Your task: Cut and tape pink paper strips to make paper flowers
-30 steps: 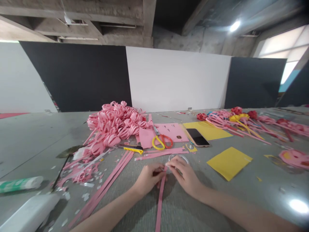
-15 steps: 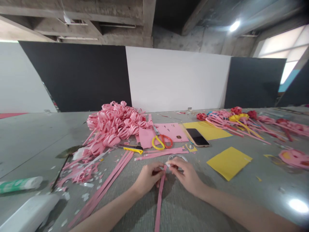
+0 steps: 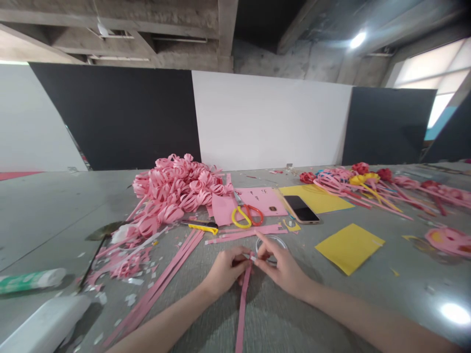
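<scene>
The left hand [image 3: 226, 267], toward six o'clock, is bare, with slim fingers; its left forearm [image 3: 172, 318], at seven o'clock, is uncovered and widens from a narrow wrist. The right hand [image 3: 281, 272], at five o'clock, is likewise bare and slim-fingered, its uncovered right forearm [image 3: 360, 314] at four o'clock. Fingernails are too small to make out.

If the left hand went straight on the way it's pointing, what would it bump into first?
Probably the right hand, just beyond the pink paper strip that the left hand holds; how the two line up in depth is unclear.
</scene>
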Available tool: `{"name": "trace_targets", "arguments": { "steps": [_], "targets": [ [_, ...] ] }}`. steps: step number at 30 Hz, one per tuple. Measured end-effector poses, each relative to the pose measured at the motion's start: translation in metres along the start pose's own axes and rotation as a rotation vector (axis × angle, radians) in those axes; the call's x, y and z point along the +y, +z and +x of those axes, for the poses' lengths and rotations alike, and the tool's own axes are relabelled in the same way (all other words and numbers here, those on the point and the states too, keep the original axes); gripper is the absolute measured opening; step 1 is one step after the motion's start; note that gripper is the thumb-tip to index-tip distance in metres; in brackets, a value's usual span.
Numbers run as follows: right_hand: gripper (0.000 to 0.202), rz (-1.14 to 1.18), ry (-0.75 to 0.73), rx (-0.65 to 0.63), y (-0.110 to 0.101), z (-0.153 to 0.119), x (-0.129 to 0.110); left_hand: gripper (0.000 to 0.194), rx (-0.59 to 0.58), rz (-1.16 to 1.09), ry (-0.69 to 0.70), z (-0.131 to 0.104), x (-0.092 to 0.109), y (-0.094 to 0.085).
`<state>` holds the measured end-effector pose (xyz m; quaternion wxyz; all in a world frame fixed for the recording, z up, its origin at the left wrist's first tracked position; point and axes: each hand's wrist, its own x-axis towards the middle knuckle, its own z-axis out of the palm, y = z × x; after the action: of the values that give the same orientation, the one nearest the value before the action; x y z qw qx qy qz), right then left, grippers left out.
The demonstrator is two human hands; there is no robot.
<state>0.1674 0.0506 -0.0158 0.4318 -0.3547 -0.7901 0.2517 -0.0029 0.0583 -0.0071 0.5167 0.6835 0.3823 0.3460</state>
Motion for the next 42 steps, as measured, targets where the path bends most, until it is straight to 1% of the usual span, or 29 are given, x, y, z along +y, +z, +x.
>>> {"name": "trace_targets", "arguments": {
  "steps": [4, 11, 19, 25, 32, 37, 42],
  "targets": [
    [0.054, 0.000, 0.039, -0.002, -0.0006, 0.0004, 0.0002, 0.021, -0.016, 0.008, 0.007, -0.0002, 0.0007, 0.0006],
    [0.050, 0.002, 0.057, -0.013, -0.0006, 0.0000, 0.0011, 0.021, -0.056, 0.010, 0.020, -0.0016, 0.0055, 0.0008],
    [0.051, -0.011, 0.063, -0.004, -0.0014, 0.0002, -0.0003, 0.021, -0.076, 0.036, 0.032, -0.0021, 0.0052, 0.0005],
    [0.046, -0.025, 0.072, -0.002, -0.0016, 0.0004, 0.0003, 0.017, -0.092, 0.041, 0.043, -0.0019, 0.0040, 0.0004],
    [0.042, -0.040, 0.084, -0.006, -0.0014, 0.0006, 0.0011, 0.018, -0.115, 0.040, 0.042, -0.0016, 0.0019, 0.0007],
    [0.040, -0.062, 0.081, 0.002, -0.0012, 0.0002, 0.0005, 0.022, -0.132, 0.091, 0.041, -0.0033, 0.0030, 0.0008],
    [0.036, -0.098, 0.080, 0.046, -0.0008, -0.0005, 0.0011, 0.022, -0.107, 0.219, 0.065, -0.0048, 0.0090, 0.0000]
  ]
}}
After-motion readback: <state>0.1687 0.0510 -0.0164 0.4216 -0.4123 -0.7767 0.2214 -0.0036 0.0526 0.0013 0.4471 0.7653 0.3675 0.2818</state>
